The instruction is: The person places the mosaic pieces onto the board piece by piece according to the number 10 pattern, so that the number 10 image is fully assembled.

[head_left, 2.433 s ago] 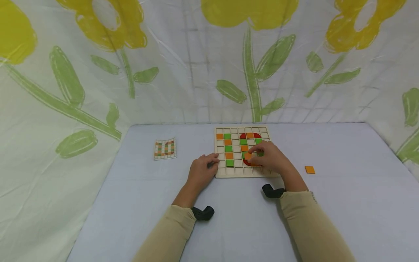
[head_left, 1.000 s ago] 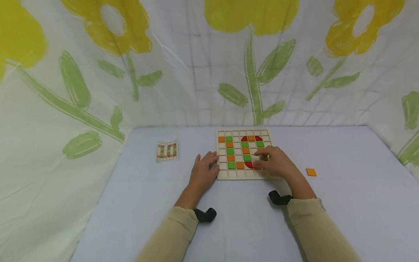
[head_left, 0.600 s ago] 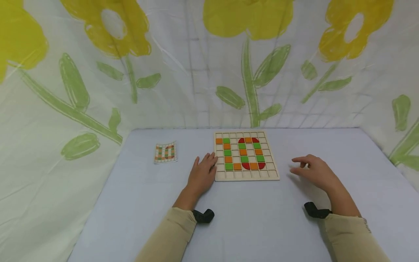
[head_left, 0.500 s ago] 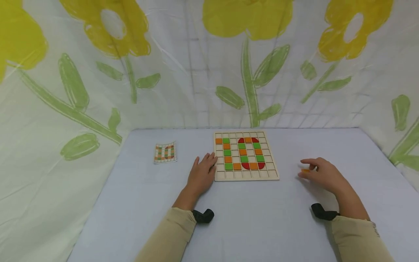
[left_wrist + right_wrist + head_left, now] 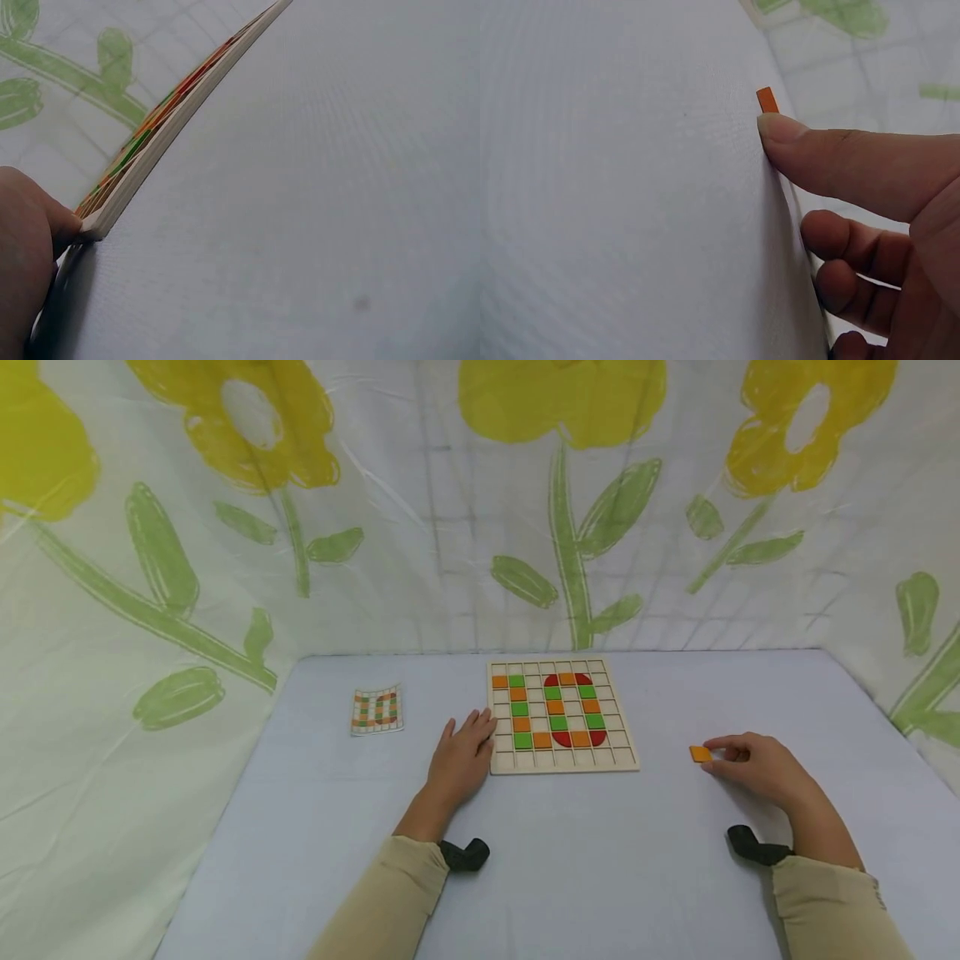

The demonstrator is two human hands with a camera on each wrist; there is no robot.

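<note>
A wooden grid board (image 5: 622, 762) lies on the table, with orange, green and red tiles set in it as a "10". My left hand (image 5: 461, 760) rests at its left edge, fingers stretched forward; in the left wrist view the thumb (image 5: 26, 225) touches the corner of the board (image 5: 172, 139). To the right of the board, my right hand (image 5: 765, 770) pinches a square orange tile (image 5: 701, 754) between thumb and index finger, at the tabletop. The right wrist view shows the tile's end (image 5: 766, 99) past the thumb; the index finger is hidden there.
A small printed card (image 5: 377, 710) with a similar coloured grid pattern lies left of the board. Black cameras sit on the left wrist (image 5: 465, 856) and right wrist (image 5: 759, 847). A flower-patterned cloth (image 5: 420, 568) hangs behind the table.
An orange tile has gone from my right hand into the bottom of the "1". That hand then moved right, off the board, and took hold of the loose orange tile. The left hand stayed.
</note>
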